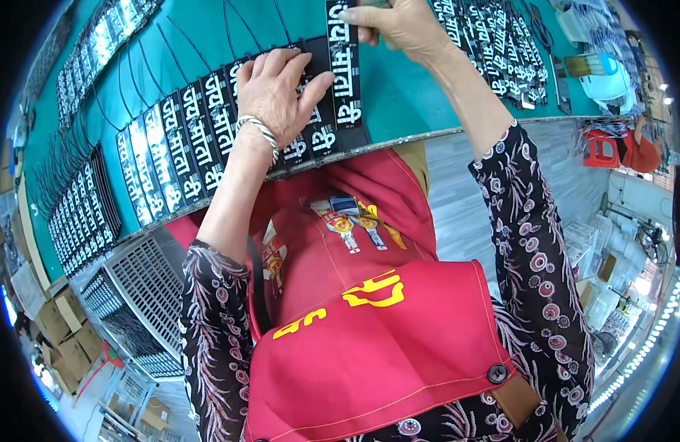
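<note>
A: What is the left hand (275,92) doing?

B: It lies flat, palm down, on the row of black sign panels (185,140) that sit side by side along the near edge of the teal surface (399,88). Its grip is wide: the fingers are spread over the tops of a few panels and close on nothing. A twisted silver bangle (257,130) circles the wrist just behind it.

A: And the right hand (399,26)?

B: It pinches the top end of one more black panel (344,66) with white lettering, so its grip is narrow and holds that panel. The panel runs lengthwise from the right grip toward the person, just right of the left hand's fingertips, and rests against the last panel of the row.

A: What lies around the grips?

B: Thin black wires (200,37) run from the panels' far ends, beyond the left grip. Left of that grip, more of the row carries on, and farther left lies a second batch of smaller panels (82,214). Right of the right grip, another dense group of panels (502,51) covers the surface. Below both grips, the person's red apron (369,339) and patterned dark sleeves (531,243) fill the view.
</note>
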Demonstrator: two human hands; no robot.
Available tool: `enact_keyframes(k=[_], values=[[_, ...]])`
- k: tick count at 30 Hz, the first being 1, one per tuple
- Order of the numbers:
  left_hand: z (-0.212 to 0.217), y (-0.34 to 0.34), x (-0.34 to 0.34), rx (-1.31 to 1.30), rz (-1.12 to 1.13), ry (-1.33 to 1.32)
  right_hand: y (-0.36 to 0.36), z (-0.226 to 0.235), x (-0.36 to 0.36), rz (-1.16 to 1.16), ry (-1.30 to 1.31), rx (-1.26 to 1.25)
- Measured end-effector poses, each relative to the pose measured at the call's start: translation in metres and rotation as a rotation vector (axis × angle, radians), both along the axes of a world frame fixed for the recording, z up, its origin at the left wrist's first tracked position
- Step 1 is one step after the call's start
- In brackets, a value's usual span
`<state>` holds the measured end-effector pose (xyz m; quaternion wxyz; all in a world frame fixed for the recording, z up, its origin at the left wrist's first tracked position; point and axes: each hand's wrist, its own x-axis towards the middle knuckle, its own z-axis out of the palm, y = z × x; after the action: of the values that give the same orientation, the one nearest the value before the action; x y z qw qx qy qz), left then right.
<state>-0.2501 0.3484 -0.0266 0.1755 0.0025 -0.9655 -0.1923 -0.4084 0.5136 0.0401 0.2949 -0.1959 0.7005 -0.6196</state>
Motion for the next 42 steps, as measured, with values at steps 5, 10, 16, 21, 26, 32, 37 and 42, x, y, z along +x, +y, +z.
enact_keyframes(k=[5,10,16,21,26,32,37,42], values=[[-0.001,-0.003,0.002,0.022,0.005,0.015,0.002,-0.014,0.008,0.15,0.043,0.01],[-0.004,-0.005,0.002,0.021,0.021,0.027,-0.001,-0.016,0.011,0.163,-0.015,0.007],[0.001,-0.001,0.001,0.001,-0.011,0.029,-0.008,-0.033,0.007,0.237,0.093,0.087],[0.006,0.002,-0.005,-0.103,-0.073,0.011,-0.001,-0.04,-0.003,0.268,0.21,0.258],[0.012,-0.002,-0.005,-0.135,-0.076,-0.026,0.006,-0.018,0.01,0.185,0.207,0.308],[0.008,-0.007,-0.005,-0.123,-0.086,-0.033,0.048,-0.011,0.024,0.09,0.164,0.31],[0.007,-0.004,-0.009,-0.156,-0.107,-0.05,0.059,-0.022,0.037,-0.007,0.009,0.214],[-0.006,-0.005,-0.011,-0.127,-0.121,-0.044,0.055,-0.031,0.035,-0.03,0.047,0.229]])
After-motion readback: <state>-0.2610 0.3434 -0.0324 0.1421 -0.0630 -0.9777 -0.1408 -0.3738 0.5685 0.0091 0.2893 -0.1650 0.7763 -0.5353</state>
